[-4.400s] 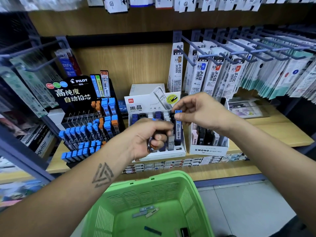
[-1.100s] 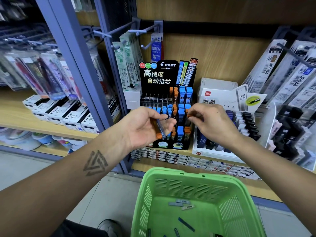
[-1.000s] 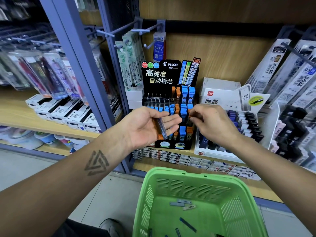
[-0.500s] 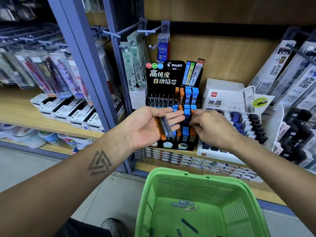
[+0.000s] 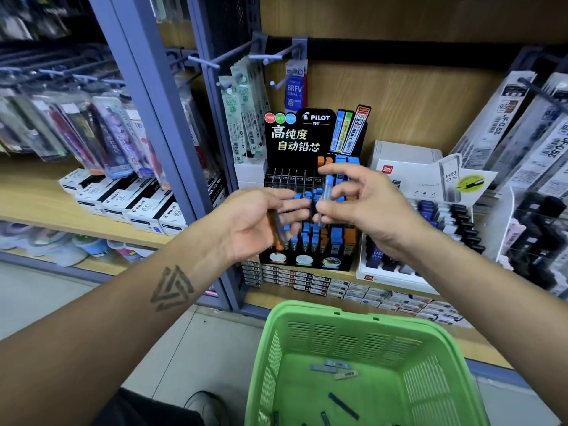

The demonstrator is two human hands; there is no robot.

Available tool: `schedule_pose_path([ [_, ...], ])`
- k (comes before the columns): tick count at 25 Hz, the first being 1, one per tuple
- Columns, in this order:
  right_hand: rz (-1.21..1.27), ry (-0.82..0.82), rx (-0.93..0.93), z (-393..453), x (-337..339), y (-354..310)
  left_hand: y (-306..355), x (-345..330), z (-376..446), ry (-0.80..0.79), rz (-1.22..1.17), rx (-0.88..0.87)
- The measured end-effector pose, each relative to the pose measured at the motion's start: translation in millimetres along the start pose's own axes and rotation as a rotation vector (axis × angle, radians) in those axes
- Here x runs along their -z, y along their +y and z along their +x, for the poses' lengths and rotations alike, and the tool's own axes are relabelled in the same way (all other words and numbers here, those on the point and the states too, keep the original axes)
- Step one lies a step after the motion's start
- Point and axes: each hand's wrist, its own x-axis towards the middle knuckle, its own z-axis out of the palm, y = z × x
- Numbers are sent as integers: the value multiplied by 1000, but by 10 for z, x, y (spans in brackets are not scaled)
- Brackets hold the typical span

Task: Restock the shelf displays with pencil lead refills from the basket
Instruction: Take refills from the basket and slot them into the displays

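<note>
My right hand pinches a clear lead refill tube with a blue cap, held upright in front of the black Pilot display rack. My left hand lies palm up just left of it, fingers loosely curled round a few more refill tubes with orange caps. The rack holds rows of blue-capped and orange-capped tubes. Below stands the green basket, with several loose refill packs on its floor.
A white Deli display box of dark refill cases sits right of the rack. Hanging refill packs on metal hooks fill the upper right. A grey shelf upright stands left of the rack, with boxed Pilot goods beyond it.
My right hand has lifted away from the rack's lower rows and now holds a blue-capped tube taken from my left palm. The left hand stays in place.
</note>
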Motion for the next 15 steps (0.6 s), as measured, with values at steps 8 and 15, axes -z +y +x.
schedule_pose_path([
  [8, -93, 87, 105, 104, -158, -73, 39, 99, -32, 57, 280, -43],
  [15, -50, 67, 131, 210, -214, -45, 92, 265, -56, 4, 169, -9],
])
